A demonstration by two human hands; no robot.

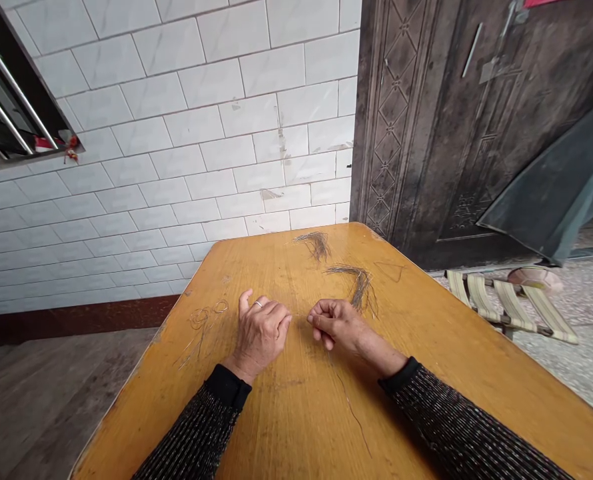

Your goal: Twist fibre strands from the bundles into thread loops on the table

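Observation:
Over the middle of the wooden table (pixel 286 427), my left hand (pixel 261 328) and my right hand (pixel 337 323) face each other a short way apart. A thin wire (pixel 349 400) hangs below my right hand and curves down toward the table's near side. Between my fingertips a short, fine stretch of it shows, pinched at both ends. Left of my left hand lie several looped wires (pixel 201 320) with round ends. Beyond my right hand sits a bent bundle of dark wires (pixel 360 283), and a second bundle (pixel 318 244) lies near the far edge.
A single bent wire (pixel 390 270) lies at the table's right side. The white tiled wall (pixel 201 160) meets the far edge. A dark metal door (pixel 456 147) stands at the right, with a folding stool (pixel 506 303) of striped straps on the floor. A barred window (pixel 11 87) is upper left.

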